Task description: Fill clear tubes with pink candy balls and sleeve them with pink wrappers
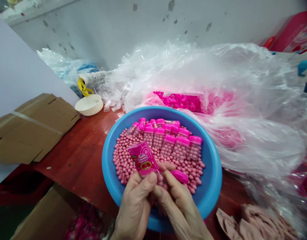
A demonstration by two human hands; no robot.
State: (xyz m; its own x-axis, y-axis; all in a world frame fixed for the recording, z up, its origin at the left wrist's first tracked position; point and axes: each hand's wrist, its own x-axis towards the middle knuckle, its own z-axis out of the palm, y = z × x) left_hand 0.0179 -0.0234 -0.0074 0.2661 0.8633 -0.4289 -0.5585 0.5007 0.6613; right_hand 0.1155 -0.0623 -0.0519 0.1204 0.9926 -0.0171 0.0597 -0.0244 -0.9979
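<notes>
Both hands work above a blue basin (109, 146) of round pink candies (125, 156). My left hand (137, 201) pinches the lower edge of a pink printed wrapper (142, 156), thumb on its front. My right hand (179, 203) is closed, its thumb and fingers meeting the wrapper's lower right end. Between the hands, pink candies show through clear plastic, partly hidden by fingers. Beside my right fingers is a pink cap (180, 176); I cannot tell whether it is held. Several clear candy boxes (182, 146) with pink lids lie on the candies at the basin's far side.
A large clear plastic bag (233, 86) holding pink caps (183, 101) spreads behind and right. At left are flattened cardboard (35, 123), a white round dish (89, 105) and yellow tape (83, 87). Beige cloth (258, 221) lies front right on the red table (75, 160).
</notes>
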